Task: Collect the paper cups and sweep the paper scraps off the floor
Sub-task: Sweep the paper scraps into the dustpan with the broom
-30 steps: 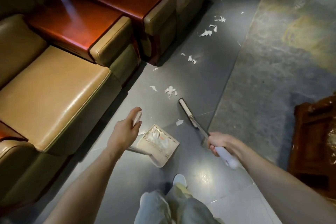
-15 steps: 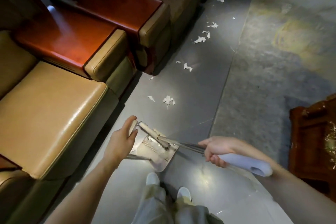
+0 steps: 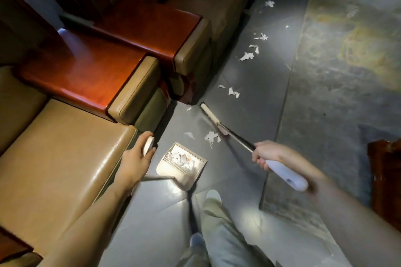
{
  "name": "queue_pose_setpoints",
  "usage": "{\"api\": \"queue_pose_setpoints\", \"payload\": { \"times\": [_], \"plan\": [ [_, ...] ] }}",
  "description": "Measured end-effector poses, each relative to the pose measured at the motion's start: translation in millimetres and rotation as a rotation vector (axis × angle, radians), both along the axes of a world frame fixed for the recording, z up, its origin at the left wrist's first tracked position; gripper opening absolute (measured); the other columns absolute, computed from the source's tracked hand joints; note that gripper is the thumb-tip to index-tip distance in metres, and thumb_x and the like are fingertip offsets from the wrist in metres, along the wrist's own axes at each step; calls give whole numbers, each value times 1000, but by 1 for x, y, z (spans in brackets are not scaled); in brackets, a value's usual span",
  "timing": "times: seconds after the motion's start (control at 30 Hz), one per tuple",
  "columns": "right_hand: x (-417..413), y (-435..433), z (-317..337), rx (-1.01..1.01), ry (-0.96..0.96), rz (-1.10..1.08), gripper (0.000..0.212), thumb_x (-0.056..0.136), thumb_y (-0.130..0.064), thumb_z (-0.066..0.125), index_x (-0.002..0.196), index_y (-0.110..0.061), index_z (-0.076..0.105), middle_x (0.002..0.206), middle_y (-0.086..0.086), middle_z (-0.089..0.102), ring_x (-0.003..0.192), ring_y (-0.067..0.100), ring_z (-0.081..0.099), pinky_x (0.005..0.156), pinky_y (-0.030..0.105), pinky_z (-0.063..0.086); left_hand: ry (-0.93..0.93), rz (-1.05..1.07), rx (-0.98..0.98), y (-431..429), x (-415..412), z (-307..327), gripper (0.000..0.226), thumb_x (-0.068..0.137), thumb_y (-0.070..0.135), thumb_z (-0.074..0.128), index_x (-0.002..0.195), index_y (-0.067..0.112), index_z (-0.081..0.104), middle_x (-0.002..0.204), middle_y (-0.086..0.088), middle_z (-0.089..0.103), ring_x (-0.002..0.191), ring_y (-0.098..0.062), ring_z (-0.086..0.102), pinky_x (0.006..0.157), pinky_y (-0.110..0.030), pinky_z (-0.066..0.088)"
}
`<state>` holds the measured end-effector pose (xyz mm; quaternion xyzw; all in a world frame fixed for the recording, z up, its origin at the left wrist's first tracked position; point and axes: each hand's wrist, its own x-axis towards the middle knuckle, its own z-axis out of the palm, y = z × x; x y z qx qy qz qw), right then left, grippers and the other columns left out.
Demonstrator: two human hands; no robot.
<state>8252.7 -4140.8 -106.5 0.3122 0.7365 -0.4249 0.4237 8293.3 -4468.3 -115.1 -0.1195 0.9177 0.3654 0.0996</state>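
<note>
Swung out from over the dustpan (image 3: 196, 159), the broom head (image 3: 213, 119) now rests on the floor (image 3: 249, 115) ahead of me, just beyond the nearest clump of paper scraps (image 3: 211, 136). The pan itself has hardly shifted; it sits open towards the clump and already holds a heap of torn paper.

My left hand (image 3: 138, 154) is curled round the pale top of the dustpan's upright handle, beside the armchair (image 3: 54, 158). My right hand (image 3: 263, 154) grips the broom where the metal shaft meets the white grip. More scraps trail away up the floor along the chairs, near the carpet (image 3: 325, 115) edge. I see no paper cups from here.

As I judge it, the stroke to make is a short, low pull straight back into the pan's mouth. I would keep the bristles flat on the floor, angle the head leftward to catch the small scrap (image 3: 189, 135) lying apart from the clump, and hold the pan's lip pressed down so nothing slides under. Paper this light flutters, so slow is better.
</note>
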Motion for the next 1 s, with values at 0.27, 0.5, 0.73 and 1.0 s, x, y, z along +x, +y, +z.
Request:
{"api": "queue_pose_setpoints", "payload": {
  "times": [0.27, 0.5, 0.73, 1.0],
  "plan": [
    [-81, -19, -46, 152, -31, 162, 12, 74, 0, 47, 70, -5, 57, 43, 5, 50, 45, 20, 48, 51, 27, 40, -84, -26, -58, -38, -102, -12, 43, 96, 22, 52, 137, 30, 41, 109, -11, 60, 92, -24, 54, 88, -33, 40],
    [-91, -99, -43, 102, -159, 300, 24, 87, -8, 46, 64, -10, 53, 50, 2, 53, 45, 14, 48, 46, 22, 40, -94, -102, -28, -43, -157, -19, 43, 98, 23, 49, 138, 33, 38, 107, -5, 60, 83, -20, 58, 81, -32, 43],
    [-97, -124, -25, -130, -387, 51, 29, 88, -3, 43, 61, -13, 38, 34, -2, 37, 26, 6, 33, 31, 12, 27, -103, -167, 59, -53, -166, -20, 39, 98, 28, 45, 125, 52, 33, 102, -6, 62, 69, -24, 63, 80, -45, 55],
    [-99, -120, 41, -101, -179, 76, 60, 90, 3, 45, 142, -26, 37, 47, 1, 40, 29, 4, 36, 31, 12, 29, -98, -179, 77, -85, -160, -20, 37, 97, 29, 46, 120, 54, 32, 80, -7, 64, 60, -27, 58, 65, -45, 55]
  ]
}}
